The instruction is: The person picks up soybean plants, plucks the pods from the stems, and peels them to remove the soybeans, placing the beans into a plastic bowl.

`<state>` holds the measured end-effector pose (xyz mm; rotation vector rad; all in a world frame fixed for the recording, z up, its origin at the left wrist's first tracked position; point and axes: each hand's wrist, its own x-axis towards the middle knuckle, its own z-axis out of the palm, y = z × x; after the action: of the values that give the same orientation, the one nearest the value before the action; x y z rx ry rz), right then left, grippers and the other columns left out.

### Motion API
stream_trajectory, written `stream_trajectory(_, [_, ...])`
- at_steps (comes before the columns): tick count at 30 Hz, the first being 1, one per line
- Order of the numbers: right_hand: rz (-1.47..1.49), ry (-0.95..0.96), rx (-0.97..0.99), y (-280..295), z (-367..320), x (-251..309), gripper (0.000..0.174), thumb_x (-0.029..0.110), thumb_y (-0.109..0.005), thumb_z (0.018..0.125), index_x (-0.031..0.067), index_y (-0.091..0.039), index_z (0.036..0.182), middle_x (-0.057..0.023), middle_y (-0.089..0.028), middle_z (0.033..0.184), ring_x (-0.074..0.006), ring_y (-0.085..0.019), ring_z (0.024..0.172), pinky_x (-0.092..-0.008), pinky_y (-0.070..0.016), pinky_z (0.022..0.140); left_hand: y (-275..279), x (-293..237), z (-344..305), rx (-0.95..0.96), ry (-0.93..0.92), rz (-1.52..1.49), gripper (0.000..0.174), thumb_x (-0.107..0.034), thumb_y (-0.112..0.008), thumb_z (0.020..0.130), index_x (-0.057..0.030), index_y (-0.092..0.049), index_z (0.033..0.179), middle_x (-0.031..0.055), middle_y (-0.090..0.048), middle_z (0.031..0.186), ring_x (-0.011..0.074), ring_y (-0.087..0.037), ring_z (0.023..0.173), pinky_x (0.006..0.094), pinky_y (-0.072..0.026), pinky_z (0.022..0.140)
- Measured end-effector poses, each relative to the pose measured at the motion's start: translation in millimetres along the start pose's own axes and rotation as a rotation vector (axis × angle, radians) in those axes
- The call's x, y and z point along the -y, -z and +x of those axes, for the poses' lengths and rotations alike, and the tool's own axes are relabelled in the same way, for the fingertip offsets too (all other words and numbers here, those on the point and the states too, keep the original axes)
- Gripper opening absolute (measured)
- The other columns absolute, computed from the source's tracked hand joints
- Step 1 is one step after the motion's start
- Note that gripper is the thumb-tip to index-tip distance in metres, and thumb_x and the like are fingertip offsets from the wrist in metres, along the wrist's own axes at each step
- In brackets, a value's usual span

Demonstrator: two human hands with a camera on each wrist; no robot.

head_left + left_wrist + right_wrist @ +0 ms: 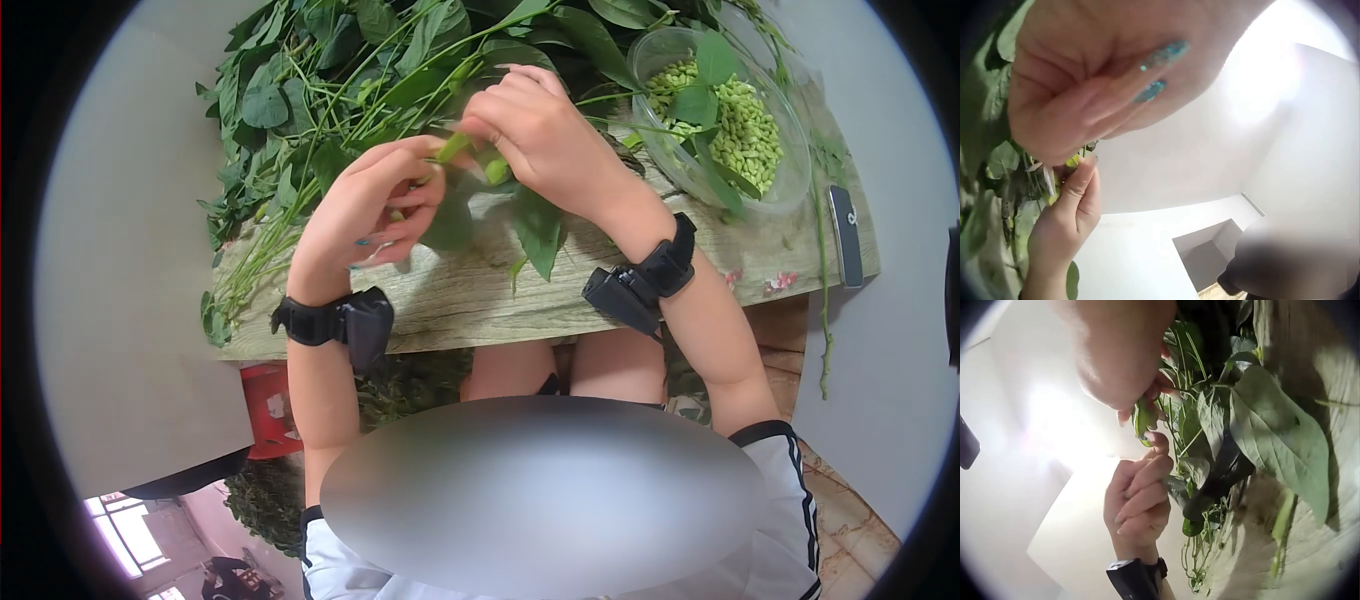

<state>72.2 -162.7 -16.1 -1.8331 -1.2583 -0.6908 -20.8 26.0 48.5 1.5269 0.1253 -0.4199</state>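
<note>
Between the two hands is a green pod (pixel 455 148), pinched at one end by the left hand (pixel 375 208) and at the other by the right hand (pixel 545 135). In the right wrist view the pod (pixel 1142 420) lies between the right hand (pixel 1124 356) and the left hand (pixel 1141 500), whose other fingers are curled. Leafy stems hang by the right hand, with a large leaf (pixel 1282 437) below. The left wrist view shows the left hand (pixel 1104 75) close up, blue glitter on its nails, and the right hand (pixel 1063 231) beyond.
A heap of leafy stems (pixel 330 80) covers the back and left of the wooden table (pixel 450 310). At the right stands a clear bowl (pixel 800 150) of shelled green beans (pixel 745 135), leaves over it. A phone (pixel 846 237) lies at the right edge, beside a long stem.
</note>
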Motion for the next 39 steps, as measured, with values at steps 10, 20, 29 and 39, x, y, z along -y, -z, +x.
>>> stream_trajectory(10, [0.098,-0.088,-0.128,-12,-4,-6,0.014,0.018,-0.058,0.095,0.0102,-0.064,0.085,-0.004,-0.065,0.079,-0.0254,-0.062,0.085,-0.0401,-0.0408,0.091,-57,-85,-8,-0.017,-0.456,0.269,0.025,-0.015,-0.043,0.102,0.002,-0.061,0.103,-0.0078,-0.034,0.066,0.0014,-0.03,0.052,0.0202,-0.0274,0.047])
stream_trajectory(20, [0.14,-0.091,-0.098,-35,-30,-33,0.046,0.023,-0.055,0.098,0.0046,-0.047,0.139,-0.0156,-0.05,0.141,-0.0287,-0.047,0.132,-0.0399,-0.0331,0.115,-202,-89,128,0.279,-0.355,0.724,0.036,-0.019,-0.05,0.1,0.0006,-0.061,0.128,0.0128,-0.066,0.124,0.0208,-0.064,0.112,0.0311,-0.0519,0.097])
stream_trajectory(29, [0.314,-0.274,-0.262,5,8,3,0.021,0.022,-0.057,0.097,0.0067,-0.071,0.094,-0.0124,-0.067,0.08,-0.032,-0.06,0.085,-0.0426,-0.0479,0.077,-19,-81,-45,-0.117,-0.511,0.814,0.045,-0.011,-0.062,0.091,-0.006,-0.056,0.135,0.0097,-0.062,0.132,0.0241,-0.059,0.121,0.0375,-0.0503,0.099])
stream_trajectory(39, [0.638,-0.243,-0.285,32,84,4,0.036,0.036,-0.055,0.103,0.0031,-0.07,0.106,0.003,-0.066,0.078,-0.0026,-0.038,0.059,-0.024,-0.0338,0.055,99,63,-61,-0.824,-0.572,1.321,0.076,-0.008,-0.074,0.079,-0.0175,-0.042,0.147,0.015,-0.059,0.133,0.0339,-0.058,0.121,0.0464,-0.0437,0.1])
